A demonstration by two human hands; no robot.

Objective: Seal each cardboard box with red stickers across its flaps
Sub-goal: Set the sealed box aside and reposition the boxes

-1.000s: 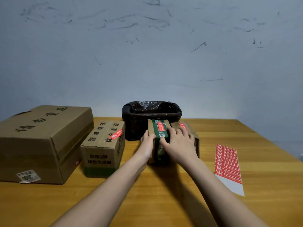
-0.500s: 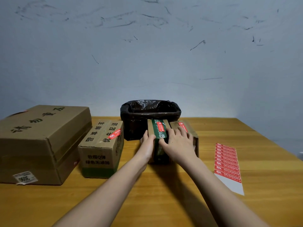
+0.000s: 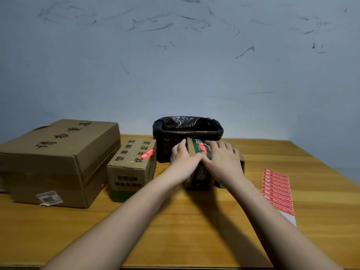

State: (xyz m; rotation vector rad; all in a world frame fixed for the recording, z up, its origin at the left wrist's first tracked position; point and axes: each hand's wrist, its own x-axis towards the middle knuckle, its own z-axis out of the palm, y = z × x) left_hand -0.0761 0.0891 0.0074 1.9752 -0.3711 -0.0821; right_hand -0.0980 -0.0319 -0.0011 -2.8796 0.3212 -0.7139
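1. The small green-printed box [image 3: 198, 166] stands on the table [image 3: 194, 221], before the black bin [image 3: 187, 131].
2. Left hand [image 3: 183, 162] flat against its side, right hand [image 3: 224, 162] flat on top: neither grip curls round it.
3. Likely light, stiff cardboard; best steadied by its sides while pressing the red sticker [image 3: 202, 148].

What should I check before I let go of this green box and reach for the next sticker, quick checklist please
1. Red sticker lies on top of the green box: ok.
2. Sticker pressed flat across the flaps: cannot tell, the frame is blurred there.
3. Left hand steadies the box's left side: ok.
4. Right hand lies flat over the top, fingers straight: ok.
5. Sticker sheet on the table at right holds red stickers: ok.
6. Box behind the right hand sealed: cannot tell, the hand covers it.
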